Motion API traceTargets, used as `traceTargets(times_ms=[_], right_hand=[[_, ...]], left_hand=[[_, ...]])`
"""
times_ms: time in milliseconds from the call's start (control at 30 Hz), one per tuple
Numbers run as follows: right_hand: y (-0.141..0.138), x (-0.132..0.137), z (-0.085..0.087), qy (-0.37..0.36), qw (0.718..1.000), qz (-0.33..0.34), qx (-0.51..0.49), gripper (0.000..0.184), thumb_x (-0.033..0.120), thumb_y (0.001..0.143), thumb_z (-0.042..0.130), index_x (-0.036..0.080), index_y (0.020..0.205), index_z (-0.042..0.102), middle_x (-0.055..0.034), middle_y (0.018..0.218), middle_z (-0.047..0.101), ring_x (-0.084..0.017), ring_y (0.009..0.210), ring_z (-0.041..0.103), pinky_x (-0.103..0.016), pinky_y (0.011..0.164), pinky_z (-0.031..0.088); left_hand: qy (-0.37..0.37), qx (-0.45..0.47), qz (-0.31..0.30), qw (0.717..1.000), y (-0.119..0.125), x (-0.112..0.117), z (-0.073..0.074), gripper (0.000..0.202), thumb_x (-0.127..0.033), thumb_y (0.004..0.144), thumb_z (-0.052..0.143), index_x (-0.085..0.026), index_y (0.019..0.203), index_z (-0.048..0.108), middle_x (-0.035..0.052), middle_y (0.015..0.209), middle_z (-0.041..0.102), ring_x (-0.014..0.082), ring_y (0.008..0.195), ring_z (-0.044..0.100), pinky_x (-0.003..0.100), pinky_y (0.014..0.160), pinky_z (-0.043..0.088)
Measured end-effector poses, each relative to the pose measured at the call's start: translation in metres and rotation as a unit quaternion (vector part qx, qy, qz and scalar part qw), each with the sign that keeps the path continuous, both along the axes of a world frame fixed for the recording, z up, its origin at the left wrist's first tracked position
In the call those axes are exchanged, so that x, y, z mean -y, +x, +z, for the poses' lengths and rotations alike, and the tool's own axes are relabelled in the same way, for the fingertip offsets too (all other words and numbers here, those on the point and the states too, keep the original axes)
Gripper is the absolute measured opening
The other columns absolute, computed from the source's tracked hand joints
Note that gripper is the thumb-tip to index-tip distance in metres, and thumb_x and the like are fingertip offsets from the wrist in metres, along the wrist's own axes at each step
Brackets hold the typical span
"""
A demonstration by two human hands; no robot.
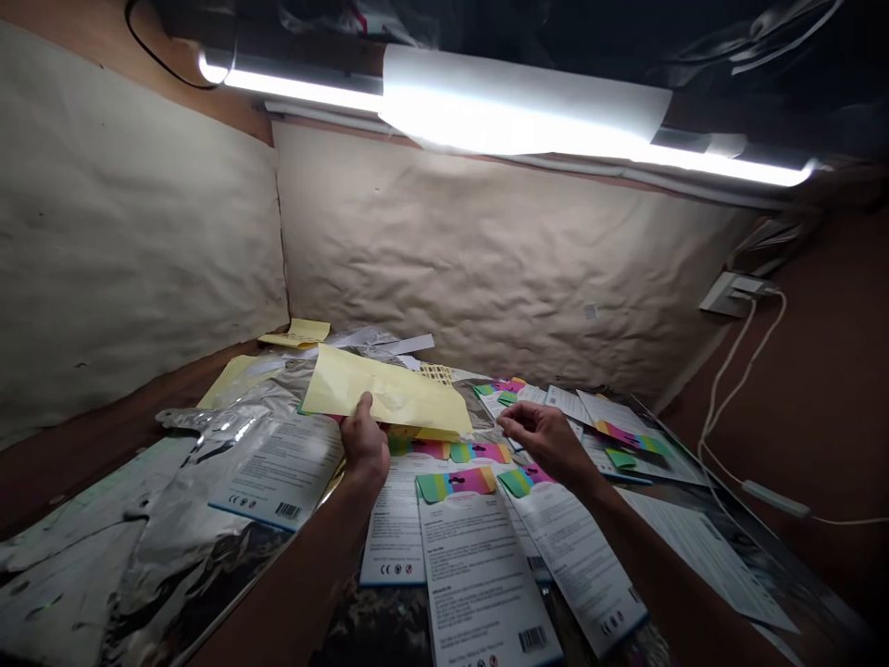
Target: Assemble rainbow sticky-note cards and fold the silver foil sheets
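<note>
My left hand (366,446) grips a pale yellow sheet of paper (389,396) by its near edge, thumb on top. The sheet is tilted above the printed cards. To its right, my right hand (542,434) is closed in a pinch, apart from the sheet; whatever sits between its fingertips is too small to make out. Below and between both hands lie several white packaging cards (479,574) with rainbow top flaps, hang holes, small print and barcodes. Another such card (281,468) lies left of my left wrist. Behind the sheet, a yellow sheet with small dark labels (435,373) partly shows.
Crumpled clear plastic (229,435) covers the left side. Folded yellow paper (298,333) lies in the back left corner. More cards (625,435) overlap at the right. A lit tube lamp (298,90) hangs above. White cables (722,371) run down from a wall socket (736,292).
</note>
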State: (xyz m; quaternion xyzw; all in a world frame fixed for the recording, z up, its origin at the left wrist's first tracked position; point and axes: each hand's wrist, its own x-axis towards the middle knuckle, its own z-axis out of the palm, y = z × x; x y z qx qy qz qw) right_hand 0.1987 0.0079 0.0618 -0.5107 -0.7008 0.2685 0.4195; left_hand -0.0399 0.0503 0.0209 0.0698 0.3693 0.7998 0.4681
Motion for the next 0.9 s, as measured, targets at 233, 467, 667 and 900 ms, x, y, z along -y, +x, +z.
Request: traceTargets(times_ms=[233, 467, 667, 900], right_hand=[[0.009, 0.021, -0.043, -0.008, 0.999, -0.009, 0.045, 0.022, 0.039, 0.086, 0.063, 0.018, 0.082, 0.068, -0.0037, 0.078, 0.067, -0.018, 0.072, 0.062, -0.027, 0.066, 0.047], [0.04, 0.006, -0.049, -0.061, 0.993, -0.066, -0.077, 0.033, 0.049, 0.078, 0.071, 0.016, 0.081, 0.069, -0.0038, 0.075, 0.066, -0.019, 0.071, 0.062, -0.028, 0.065, 0.049], [0.016, 0.002, -0.041, -0.053, 0.996, -0.032, -0.064, 0.033, 0.05, 0.08, 0.069, 0.017, 0.081, 0.069, -0.0039, 0.076, 0.066, -0.019, 0.071, 0.061, -0.028, 0.065, 0.048], [-0.034, -0.019, -0.053, -0.077, 0.995, 0.059, -0.017, 0.028, 0.044, 0.084, 0.064, 0.017, 0.08, 0.067, 0.0001, 0.067, 0.06, -0.015, 0.062, 0.054, -0.025, 0.058, 0.041]], left_hand=[[0.018, 0.024, 0.015, 0.999, -0.003, -0.002, -0.003, 0.027, -0.029, 0.089, 0.057, -0.018, 0.113, 0.065, 0.009, 0.114, 0.069, 0.0215, 0.107, 0.065, 0.032, 0.087, 0.056], [0.039, 0.046, -0.02, 0.998, -0.003, -0.001, 0.001, 0.03, -0.032, 0.092, 0.051, -0.02, 0.117, 0.063, 0.009, 0.116, 0.069, 0.0222, 0.109, 0.065, 0.033, 0.085, 0.056], [0.041, 0.043, -0.043, 0.997, -0.003, 0.0, -0.002, 0.03, -0.031, 0.092, 0.046, -0.02, 0.115, 0.063, 0.0089, 0.116, 0.069, 0.0237, 0.114, 0.063, 0.035, 0.086, 0.056], [0.022, 0.044, 0.006, 0.999, -0.015, -0.007, -0.004, 0.029, -0.033, 0.092, 0.044, -0.022, 0.113, 0.061, 0.0078, 0.121, 0.066, 0.0219, 0.115, 0.062, 0.03, 0.083, 0.056]])
